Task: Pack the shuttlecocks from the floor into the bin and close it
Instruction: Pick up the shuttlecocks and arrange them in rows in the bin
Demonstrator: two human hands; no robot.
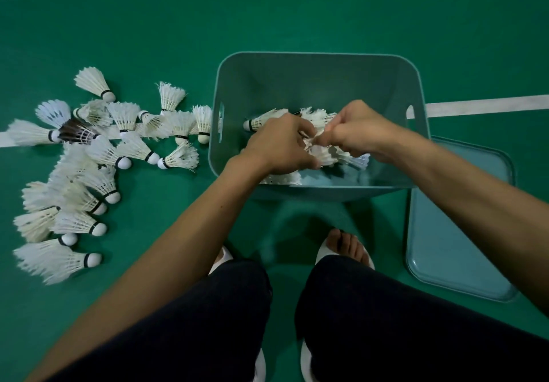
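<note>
Both hands were down inside the bin (pixel 315 54), which stood open on the floor (pixel 297 10) just in front of the person's feet. The left hand (pixel 279 145) had its fingers curled down round a bunch (pixel 322 155) of white shuttlecocks; the right hand (pixel 361 130) met it from the right, with fingers bent and pinching the feathers of the same bunch. How many it held could not be told, since the hands covered most of it. A few more lay loose on the bin's bottom, one with its cork toward the left wall.

The next move turned on the pile (pixel 98 155), which lay wholly to the left of the bin. It ran from just beside the left wall out to the far left and down toward the near left, so it sat on the left hand's side and across the body from the right hand. In the near part the long axes ran roughly left to right, corks pointing right toward the person; nearer the bin they pointed every way, and many overlapped. I judged that a reach from the left hand would meet the corks first. The feathers looked frail and would call for a light grip.

The lid (pixel 457 218) lay flat on the floor to the right, its far left corner tucked by the bin's near right corner, so nearer the right hand. With so many left on the floor, closing was not yet due. A white line (pixel 487 105) crossed the floor behind the bin.
</note>
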